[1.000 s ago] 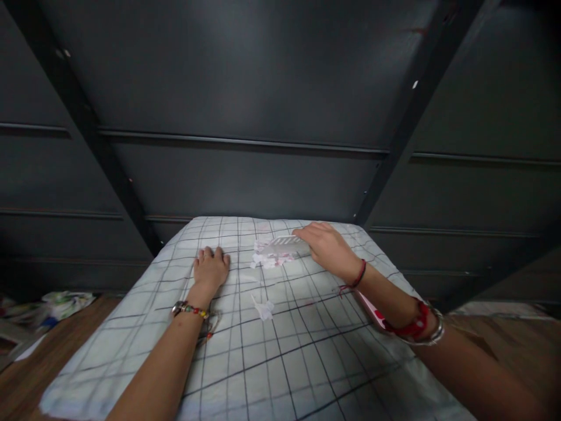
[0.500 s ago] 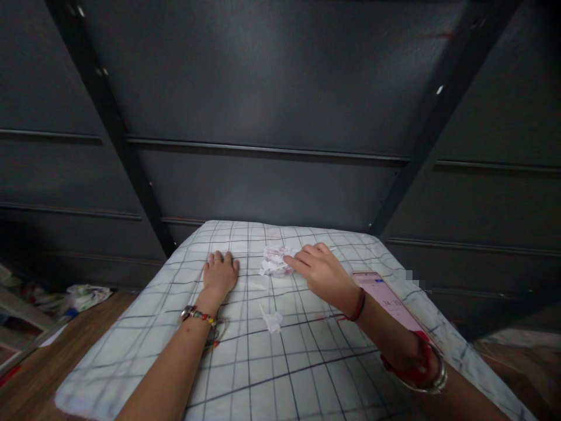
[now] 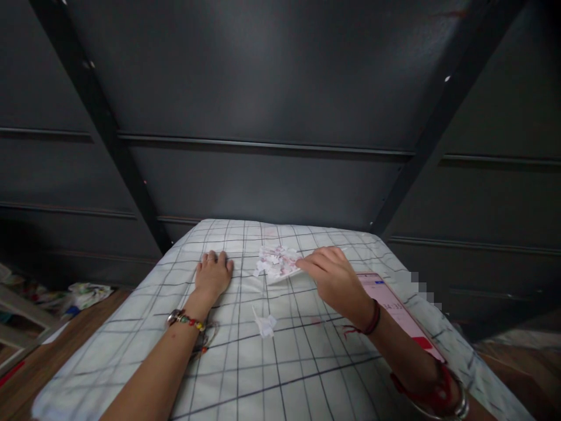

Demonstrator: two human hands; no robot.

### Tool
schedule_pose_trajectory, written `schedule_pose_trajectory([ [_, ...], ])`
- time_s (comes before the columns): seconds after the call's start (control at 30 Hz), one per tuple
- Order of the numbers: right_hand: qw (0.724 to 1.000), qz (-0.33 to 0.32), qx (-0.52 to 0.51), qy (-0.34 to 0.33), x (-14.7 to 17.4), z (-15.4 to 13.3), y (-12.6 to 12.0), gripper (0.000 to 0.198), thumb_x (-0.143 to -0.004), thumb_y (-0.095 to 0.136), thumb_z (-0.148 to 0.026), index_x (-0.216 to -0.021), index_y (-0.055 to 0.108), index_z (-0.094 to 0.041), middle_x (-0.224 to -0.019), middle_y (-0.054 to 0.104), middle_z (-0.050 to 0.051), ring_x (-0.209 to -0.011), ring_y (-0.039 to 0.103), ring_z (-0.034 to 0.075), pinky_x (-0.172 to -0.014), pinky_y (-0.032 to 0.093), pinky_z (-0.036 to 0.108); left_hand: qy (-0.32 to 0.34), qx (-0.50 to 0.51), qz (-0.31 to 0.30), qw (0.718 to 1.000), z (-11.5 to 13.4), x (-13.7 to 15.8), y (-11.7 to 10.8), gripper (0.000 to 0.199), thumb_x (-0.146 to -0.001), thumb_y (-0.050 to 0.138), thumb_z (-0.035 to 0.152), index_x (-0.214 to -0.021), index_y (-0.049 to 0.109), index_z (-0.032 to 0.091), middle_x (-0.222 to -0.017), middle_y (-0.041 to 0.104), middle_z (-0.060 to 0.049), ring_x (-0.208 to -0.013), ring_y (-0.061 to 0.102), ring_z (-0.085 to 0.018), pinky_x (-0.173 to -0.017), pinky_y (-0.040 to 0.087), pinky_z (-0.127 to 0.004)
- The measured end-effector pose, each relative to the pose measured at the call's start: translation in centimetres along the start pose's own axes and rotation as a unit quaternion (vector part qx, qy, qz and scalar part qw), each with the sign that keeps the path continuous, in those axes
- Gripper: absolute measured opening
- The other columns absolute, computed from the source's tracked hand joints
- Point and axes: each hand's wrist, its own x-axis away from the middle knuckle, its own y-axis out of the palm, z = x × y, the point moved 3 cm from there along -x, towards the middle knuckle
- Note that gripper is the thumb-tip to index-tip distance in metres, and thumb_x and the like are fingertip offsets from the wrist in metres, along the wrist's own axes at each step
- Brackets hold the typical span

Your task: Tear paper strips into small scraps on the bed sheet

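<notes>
My left hand (image 3: 214,272) lies palm down on the checked cloth, its fingers spread and nothing in it. To the right of it is a pile of small torn paper scraps (image 3: 276,261), white with some pinkish marks. Beneath the scraps shows a thin white piece of paper (image 3: 286,276) with a raised front edge. My right hand (image 3: 332,279) is closed in a pinch at the right edge of that paper; the exact grip is partly hidden by the fingers. Nearer to me, a small separate clump of paper scraps (image 3: 265,324) rests on the cloth.
A lit phone (image 3: 388,298) lies beside my right forearm. The white checked cloth (image 3: 245,380) covers the surface up to a dark panelled wall (image 3: 263,181). On the floor at left are a pale frame (image 3: 26,307) and a crumpled patterned cloth (image 3: 89,295).
My right hand has shifted slightly right, from over the scraps to the paper's edge. The paper's front edge now shows raised. My left hand stays flat on the cloth.
</notes>
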Motion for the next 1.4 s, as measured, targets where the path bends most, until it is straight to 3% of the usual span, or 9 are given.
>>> schedule_pose_trajectory([
  [0.27, 1.000, -0.013, -0.014, -0.007, 0.5, 0.3, 0.5, 0.040, -0.082, 0.038, 0.008, -0.092, 0.067, -0.018, -0.079, 0.068, 0.002, -0.077, 0.052, 0.018, -0.074, 0.037, 0.032, -0.008, -0.007, -0.003, 1.000, 0.1, 0.1, -0.2, 0.052, -0.100, 0.026, 0.037, -0.140, 0.047, 0.012, -0.147, 0.046, -0.021, -0.138, 0.040, -0.033, -0.108, 0.035, -0.044],
  [0.43, 0.997, 0.050, -0.054, 0.038, 1.0, 0.7, 0.4, 0.036, -0.087, 0.040, 0.004, -0.096, 0.067, -0.018, -0.083, 0.069, 0.003, -0.081, 0.055, 0.018, -0.077, 0.040, 0.032, -0.002, -0.011, 0.008, 1.000, 0.0, -0.1, 0.2, 0.051, -0.100, 0.026, 0.038, -0.138, 0.049, 0.013, -0.145, 0.048, -0.020, -0.137, 0.042, -0.033, -0.107, 0.037, -0.045],
  [0.67, 0.994, 0.007, -0.111, 0.014, 1.4, 0.7, 1.7, 0.037, -0.085, 0.040, 0.005, -0.093, 0.066, -0.020, -0.081, 0.067, 0.002, -0.083, 0.056, 0.018, -0.078, 0.042, 0.032, -0.002, -0.015, 0.025, 1.000, -0.2, -0.2, 0.5, 0.050, -0.099, 0.028, 0.037, -0.137, 0.051, 0.013, -0.145, 0.049, -0.020, -0.136, 0.042, -0.033, -0.106, 0.038, -0.045],
  [0.87, 0.989, 0.032, -0.131, 0.056, 1.8, 2.8, 1.2, 0.036, -0.088, 0.036, 0.003, -0.086, 0.064, -0.021, -0.080, 0.065, 0.003, -0.081, 0.054, 0.018, -0.078, 0.043, 0.033, -0.002, -0.011, 0.015, 1.000, -0.3, -0.4, 0.8, 0.053, -0.099, 0.025, 0.037, -0.140, 0.047, 0.012, -0.147, 0.046, -0.021, -0.139, 0.040, -0.033, -0.108, 0.035, -0.046],
  [1.0, 0.989, 0.033, -0.142, 0.036, 1.7, 2.6, 1.4, 0.035, -0.086, 0.037, 0.003, -0.086, 0.064, -0.020, -0.080, 0.065, 0.003, -0.081, 0.054, 0.019, -0.079, 0.044, 0.034, 0.001, -0.007, 0.023, 1.000, -0.4, -0.6, 1.0, 0.053, -0.099, 0.026, 0.038, -0.138, 0.049, 0.012, -0.144, 0.049, -0.020, -0.137, 0.041, -0.034, -0.106, 0.037, -0.047],
  [1.2, 0.992, -0.012, -0.127, 0.026, 1.6, 3.7, -0.3, 0.037, -0.080, 0.036, 0.005, -0.081, 0.063, -0.020, -0.075, 0.063, 0.002, -0.077, 0.054, 0.018, -0.078, 0.045, 0.033, 0.005, 0.002, 0.027, 1.000, -0.3, -0.7, 0.9, 0.054, -0.098, 0.024, 0.038, -0.137, 0.051, 0.012, -0.142, 0.051, -0.021, -0.135, 0.043, -0.033, -0.106, 0.038, -0.047],
  [1.4, 0.992, 0.001, -0.046, 0.114, 2.6, 6.5, -2.0, 0.037, -0.080, 0.040, 0.003, -0.091, 0.068, -0.020, -0.082, 0.069, 0.004, -0.082, 0.060, 0.020, -0.079, 0.044, 0.033, 0.011, -0.001, 0.036, 0.999, -0.4, -0.8, 1.0, 0.054, -0.097, 0.026, 0.038, -0.137, 0.051, 0.011, -0.141, 0.052, -0.022, -0.133, 0.044, -0.034, -0.103, 0.040, -0.049],
])
